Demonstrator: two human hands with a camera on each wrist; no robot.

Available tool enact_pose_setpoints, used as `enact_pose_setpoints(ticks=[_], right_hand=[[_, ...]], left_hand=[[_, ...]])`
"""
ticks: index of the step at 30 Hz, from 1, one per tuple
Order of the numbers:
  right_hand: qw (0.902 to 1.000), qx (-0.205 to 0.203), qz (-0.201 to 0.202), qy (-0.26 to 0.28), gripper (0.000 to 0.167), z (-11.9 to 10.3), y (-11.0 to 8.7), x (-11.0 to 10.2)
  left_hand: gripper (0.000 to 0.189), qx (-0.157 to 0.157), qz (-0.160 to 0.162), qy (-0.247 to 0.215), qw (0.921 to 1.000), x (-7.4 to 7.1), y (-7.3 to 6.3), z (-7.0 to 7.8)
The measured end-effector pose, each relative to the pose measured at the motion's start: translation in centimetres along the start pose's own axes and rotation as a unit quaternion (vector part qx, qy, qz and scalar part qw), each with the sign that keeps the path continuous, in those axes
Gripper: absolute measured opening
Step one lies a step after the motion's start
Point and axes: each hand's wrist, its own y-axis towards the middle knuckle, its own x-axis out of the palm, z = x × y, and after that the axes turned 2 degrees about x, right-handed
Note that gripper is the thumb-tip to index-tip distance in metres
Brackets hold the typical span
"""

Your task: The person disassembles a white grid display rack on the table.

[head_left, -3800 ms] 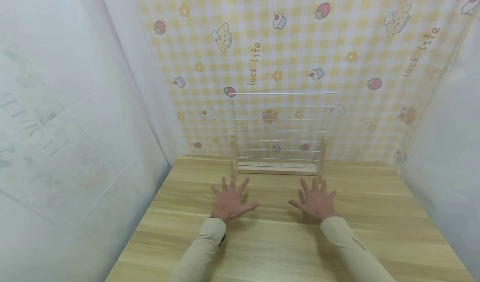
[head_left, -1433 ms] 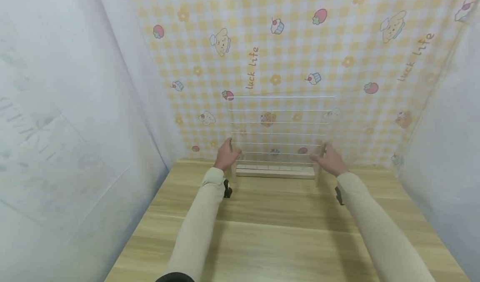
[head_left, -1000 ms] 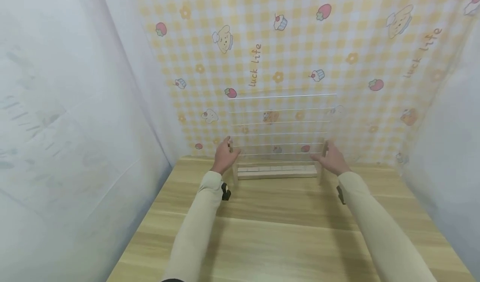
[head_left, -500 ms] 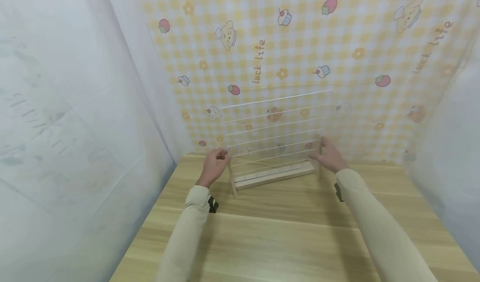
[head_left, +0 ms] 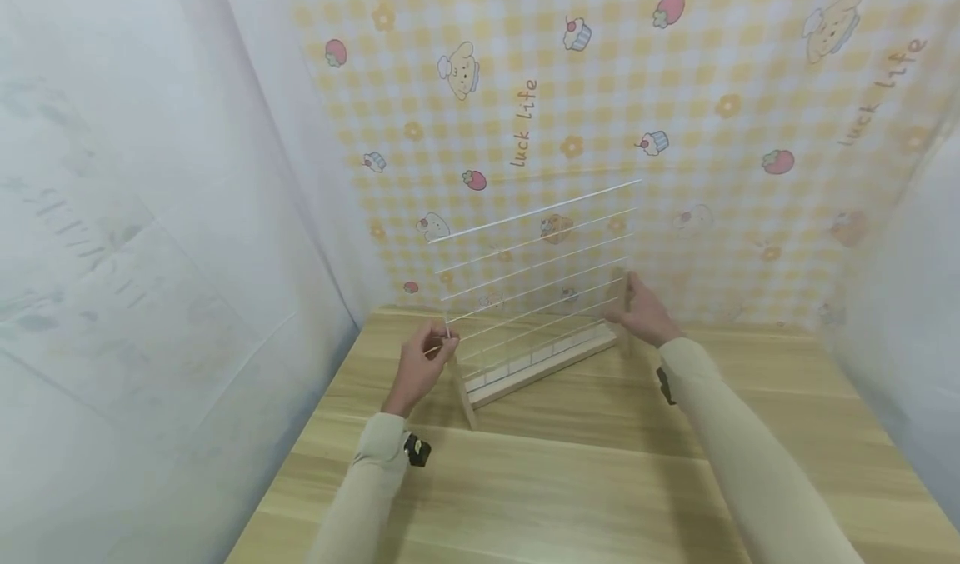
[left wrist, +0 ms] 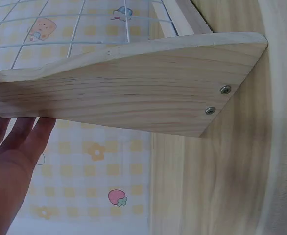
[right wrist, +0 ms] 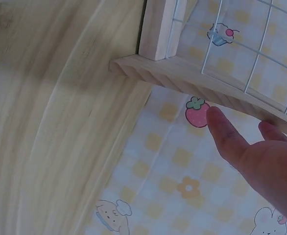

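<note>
Wood-and-wire rack (head_left: pixel 543 370), standing aslant on table (head_left: pixel 570 481); near end panel (left wrist: pixel 133 93) in closed pinch of left hand (head_left: pixel 420 366); far end panel (right wrist: pixel 197 88) likewise in right hand (head_left: pixel 648 314).

In front of me, the counter (head_left: pixel 555 497) has a light wood-grain surface crossed by a pale line. A yellow-and-white checkered backdrop (head_left: pixel 592 89) rises at its far edge, facing me. Printed motifs on the backdrop: strawberries (head_left: pixel 668 9), cupcakes (head_left: pixel 577 34), orange flowers (head_left: pixel 572 147), and "luck life" lettering (head_left: pixel 525 122). To my left: one whitish sheet (head_left: pixel 165 239), faintly marked. To my right: a second pale sheet (head_left: pixel 918 314).
</note>
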Motion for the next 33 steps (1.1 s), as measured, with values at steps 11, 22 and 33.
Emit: enact_pose_setpoints(ticks=[11,22,33], right_hand=[[0.9991,0.014,-0.036,-0.018,0.108,-0.4,1.5,1.1],[0.9982,-0.023,-0.035,-0.043,0.104,-0.8,0.6,2.0],[0.9960,-0.078,0.039,-0.021,0.090,-3.8,0.6,2.4]], left_hand=[[0.016,0.024,0.024,-0.017,0.9993,0.0,-2.9,0.0],[0.019,0.020,0.043,-0.028,0.9985,0.6,-4.7,-0.1],[0.016,0.052,0.077,-0.018,0.9955,1.0,-5.6,0.1]])
